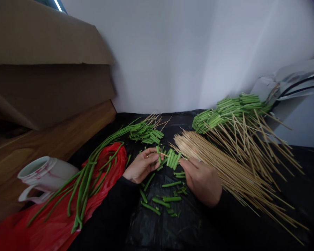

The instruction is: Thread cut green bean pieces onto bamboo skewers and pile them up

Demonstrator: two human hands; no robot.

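My left hand (142, 164) pinches a short green bean piece (158, 154) at the tip of a thin bamboo skewer. My right hand (202, 180) grips that skewer (172, 158), which carries several bean pieces side by side. Both hands hover over a black plastic sheet (188, 226). Loose cut bean pieces (162, 200) lie scattered just below and between the hands.
Long whole green beans (89, 174) lie on a red plastic bag (54, 219) at left, beside a white mug (42, 176). A heap of bare skewers (225, 164) spreads to the right. Finished bean skewers (225, 113) pile at the back right, more (146, 132) at centre back. Cardboard box at upper left.
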